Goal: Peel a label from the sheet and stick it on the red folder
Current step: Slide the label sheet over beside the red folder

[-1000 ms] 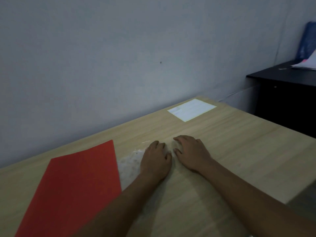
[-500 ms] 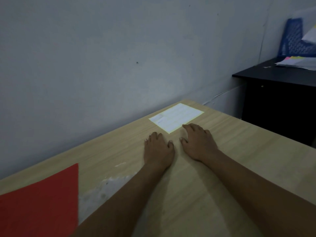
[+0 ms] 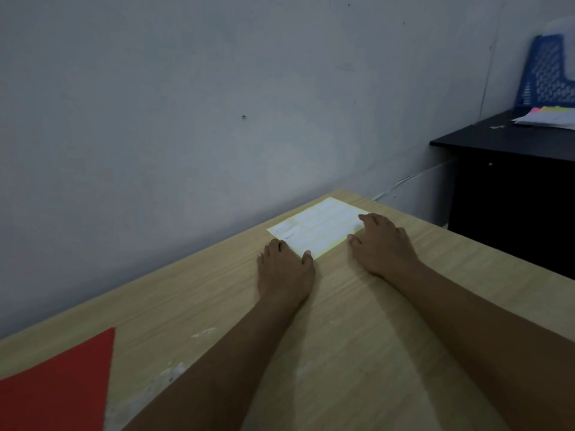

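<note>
A pale label sheet [image 3: 317, 227] lies flat near the far corner of the wooden table [image 3: 357, 337], against the wall. My left hand [image 3: 284, 272] rests palm down at the sheet's near-left corner, fingertips touching its edge. My right hand [image 3: 384, 245] lies flat at the sheet's right edge, fingers spread and touching it. Neither hand holds anything. The red folder [image 3: 59, 384] lies flat at the table's near left, partly cut off by the frame.
A grey wall runs along the table's far side. A black cabinet [image 3: 513, 188] stands to the right, carrying a blue perforated tray [image 3: 547, 73] and papers with coloured tabs [image 3: 547, 115]. White scuff marks [image 3: 168, 374] show on the tabletop beside the folder.
Both hands slid away from the folder toward the far right and now touch the label sheet. The view turned right, so the folder sits farther left.
</note>
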Motion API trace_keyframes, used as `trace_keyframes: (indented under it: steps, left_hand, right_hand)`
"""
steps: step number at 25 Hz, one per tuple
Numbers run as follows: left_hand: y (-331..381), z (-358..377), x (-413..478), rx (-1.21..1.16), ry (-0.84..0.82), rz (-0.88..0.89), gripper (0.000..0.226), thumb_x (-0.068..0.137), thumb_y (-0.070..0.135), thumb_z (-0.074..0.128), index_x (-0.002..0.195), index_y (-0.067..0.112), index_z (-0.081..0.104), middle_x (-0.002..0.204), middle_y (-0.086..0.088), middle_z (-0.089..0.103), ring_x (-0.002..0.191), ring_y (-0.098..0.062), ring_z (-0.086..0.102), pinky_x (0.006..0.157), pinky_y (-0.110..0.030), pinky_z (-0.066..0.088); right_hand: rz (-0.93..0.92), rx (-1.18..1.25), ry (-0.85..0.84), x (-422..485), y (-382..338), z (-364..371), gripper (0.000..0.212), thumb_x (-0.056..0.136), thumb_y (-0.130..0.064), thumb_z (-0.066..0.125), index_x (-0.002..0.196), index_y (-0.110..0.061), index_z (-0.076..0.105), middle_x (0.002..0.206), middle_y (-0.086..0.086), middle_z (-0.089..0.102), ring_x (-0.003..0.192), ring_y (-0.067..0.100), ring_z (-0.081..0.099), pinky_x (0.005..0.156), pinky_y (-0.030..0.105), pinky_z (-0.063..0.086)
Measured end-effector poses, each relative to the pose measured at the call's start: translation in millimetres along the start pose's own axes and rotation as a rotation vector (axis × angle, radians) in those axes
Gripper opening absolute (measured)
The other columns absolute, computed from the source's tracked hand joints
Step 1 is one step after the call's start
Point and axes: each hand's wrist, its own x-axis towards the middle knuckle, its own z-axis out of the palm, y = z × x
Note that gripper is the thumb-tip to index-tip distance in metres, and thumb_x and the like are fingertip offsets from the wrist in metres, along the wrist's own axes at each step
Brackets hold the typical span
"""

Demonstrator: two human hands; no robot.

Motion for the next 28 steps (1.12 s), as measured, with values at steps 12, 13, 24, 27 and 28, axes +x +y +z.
trace_keyframes:
  steps: [12,13,24,27,28]
  left_hand:
    - [-3,-1,-3,0.072,-0.039,0.040,0.074,0.099,0.050,0.030,0.155,0.003,0.021,0.164,-0.010,0.020,0.152,-0.024,0.012,0.125,-0.041,0.005]
    - [-4,-2,-3,0.076,-0.046,0.039,0.074,0.099,0.051,0.029,0.155,0.003,0.020,0.164,-0.010,0.019,0.153,-0.023,0.012,0.124,-0.041,0.005]
    - [-30,-20,-51,0.139,-0.073,0.072,0.077,0.097,0.060,0.022,0.158,0.014,0.014,0.166,-0.003,0.012,0.153,-0.021,0.007,0.124,-0.043,0.005]
    - [-39,-28,-73,0.154,-0.064,0.064,0.077,0.097,0.062,0.022,0.158,0.015,0.015,0.166,-0.002,0.012,0.153,-0.020,0.006,0.124,-0.043,0.006]
    - [-43,-32,-81,0.150,-0.064,0.059,0.077,0.097,0.062,0.022,0.158,0.016,0.015,0.166,-0.002,0.012,0.153,-0.020,0.006,0.124,-0.043,0.006]
  right_hand:
    - [-0.011,-0.021,0.035,-3,0,4,0.059,0.096,-0.050,0.045,0.142,-0.013,0.049,0.149,0.006,0.047,0.137,0.026,0.042,0.110,0.041,0.033]
    - [-0.010,-0.013,0.045,-5,-1,5,0.059,0.095,-0.050,0.046,0.141,-0.012,0.051,0.147,0.007,0.048,0.135,0.026,0.044,0.109,0.040,0.035]
    - [0.064,0.051,0.143,-61,-24,-5,0.062,0.087,-0.058,0.058,0.123,-0.008,0.059,0.126,0.010,0.052,0.113,0.030,0.056,0.095,0.040,0.046]
    - [0.053,0.035,0.156,-84,-32,-6,0.062,0.086,-0.059,0.057,0.122,-0.009,0.059,0.125,0.009,0.052,0.114,0.029,0.055,0.095,0.039,0.045]
    - [0.051,0.041,0.156,-92,-36,-7,0.061,0.086,-0.059,0.058,0.122,-0.009,0.060,0.125,0.009,0.052,0.113,0.029,0.055,0.095,0.040,0.045]
